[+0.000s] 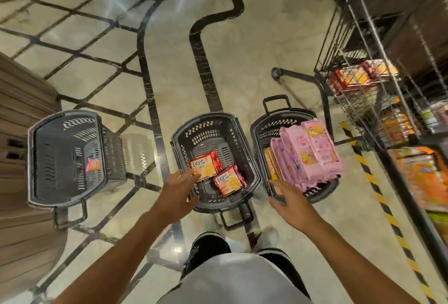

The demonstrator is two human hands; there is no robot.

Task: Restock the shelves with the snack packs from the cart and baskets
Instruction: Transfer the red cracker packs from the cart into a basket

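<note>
Three dark plastic baskets stand on the floor. The middle basket (232, 124) holds two red-orange snack packs (204, 166), (229, 181). My left hand (178, 191) reaches over its near left rim with fingers spread, the fingertips touching the upper pack. The right basket (269, 124) is stacked with pink snack packs (312, 155) and some tan packs beside them. My right hand (289, 200) hovers open over that basket's near rim, holding nothing. The left basket (48, 158) holds one small orange pack (92, 164).
A black wire cart (351, 78) with red-orange packs stands at the right, next to dark shelves (417, 177) with orange packs. Yellow-black floor tape runs along the shelf base. A wooden surface is at the left. My legs and shoes are below.
</note>
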